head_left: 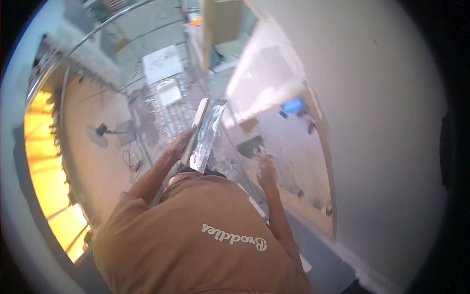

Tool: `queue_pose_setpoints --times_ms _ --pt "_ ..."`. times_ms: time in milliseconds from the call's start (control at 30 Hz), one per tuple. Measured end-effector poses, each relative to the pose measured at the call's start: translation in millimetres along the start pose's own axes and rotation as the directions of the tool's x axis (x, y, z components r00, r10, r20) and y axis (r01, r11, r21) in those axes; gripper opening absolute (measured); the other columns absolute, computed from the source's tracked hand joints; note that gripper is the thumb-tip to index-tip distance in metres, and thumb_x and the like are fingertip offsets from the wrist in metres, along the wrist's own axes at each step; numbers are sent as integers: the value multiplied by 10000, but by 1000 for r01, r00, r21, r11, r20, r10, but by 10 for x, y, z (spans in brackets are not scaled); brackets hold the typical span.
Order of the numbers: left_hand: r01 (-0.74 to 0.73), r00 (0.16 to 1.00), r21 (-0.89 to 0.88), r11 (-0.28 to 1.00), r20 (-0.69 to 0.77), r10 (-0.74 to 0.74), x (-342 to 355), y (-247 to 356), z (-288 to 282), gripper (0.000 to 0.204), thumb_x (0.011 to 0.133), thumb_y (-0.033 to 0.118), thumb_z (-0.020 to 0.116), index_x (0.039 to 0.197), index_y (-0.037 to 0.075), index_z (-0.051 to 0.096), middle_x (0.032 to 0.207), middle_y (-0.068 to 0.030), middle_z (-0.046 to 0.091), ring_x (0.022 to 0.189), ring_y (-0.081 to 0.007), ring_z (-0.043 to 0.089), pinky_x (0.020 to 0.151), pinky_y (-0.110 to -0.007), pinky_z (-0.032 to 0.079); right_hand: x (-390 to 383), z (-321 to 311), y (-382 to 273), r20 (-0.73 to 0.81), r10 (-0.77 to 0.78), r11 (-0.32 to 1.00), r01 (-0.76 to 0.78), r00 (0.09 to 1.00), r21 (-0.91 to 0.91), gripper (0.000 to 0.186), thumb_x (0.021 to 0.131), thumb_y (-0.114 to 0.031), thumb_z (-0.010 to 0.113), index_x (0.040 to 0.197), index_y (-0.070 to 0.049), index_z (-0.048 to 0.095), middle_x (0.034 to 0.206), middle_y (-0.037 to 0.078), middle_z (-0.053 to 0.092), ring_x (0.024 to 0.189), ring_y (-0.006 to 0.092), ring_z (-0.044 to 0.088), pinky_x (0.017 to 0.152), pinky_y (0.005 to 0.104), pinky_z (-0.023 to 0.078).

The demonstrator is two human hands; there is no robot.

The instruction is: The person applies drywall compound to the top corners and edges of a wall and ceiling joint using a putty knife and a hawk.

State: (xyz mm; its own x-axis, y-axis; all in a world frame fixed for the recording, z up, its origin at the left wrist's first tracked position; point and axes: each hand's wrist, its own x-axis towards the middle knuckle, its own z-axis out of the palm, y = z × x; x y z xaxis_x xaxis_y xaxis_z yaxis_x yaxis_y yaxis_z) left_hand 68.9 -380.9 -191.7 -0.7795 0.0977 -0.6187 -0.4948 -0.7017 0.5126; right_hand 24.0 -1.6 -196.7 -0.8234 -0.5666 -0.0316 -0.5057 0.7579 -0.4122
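My left hand [180, 146] grips a wide plastering blade [211, 128] by its pale, long edge handle, in front of my chest. The blade is shiny metal, with whitish smears along its lower part. To its right, my right hand [266, 172] is closed round the handle of a putty knife [249, 146]. The knife's broad grey blade points up and left, apart from the wide blade. Motion slightly blurs the right hand, and whitish stuff shows on its fingers.
I am above a metal platform [178, 115] with a white tray [169, 91] and a white board [162, 63] farther along. A curved metal rail [105, 23] runs at the left. Below stands a fan [101, 131]. A grey wall [382, 122] rises close on the right.
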Motion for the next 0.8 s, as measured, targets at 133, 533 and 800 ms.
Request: queue_pose_setpoints --times_ms 133,533,800 --pt "-212 949 20 977 -236 211 -230 -95 -382 424 985 520 571 1082 111 632 720 18 595 541 -89 562 481 -239 505 -242 566 580 -166 7 972 32 986 234 426 848 -80 539 1257 30 588 1208 253 601 1153 420 564 983 474 447" --pt "-586 772 -409 700 -545 327 -917 -1004 -1704 413 1007 455 553 1215 98 553 1033 -71 632 962 -248 631 916 -450 518 48 1297 914 574 418 21 -639 704 769 323 916 -148 634 1214 -36 583 849 40 637 626 138 608 479 265 462" --pt "-711 698 -446 544 -540 470 -959 -1435 -2220 580 1026 421 521 1485 111 351 1456 -117 476 1352 -299 461 1175 -501 333 880 1599 740 633 202 181 -664 747 726 232 943 -177 612 1152 -81 581 778 25 619 593 129 607 494 242 480"
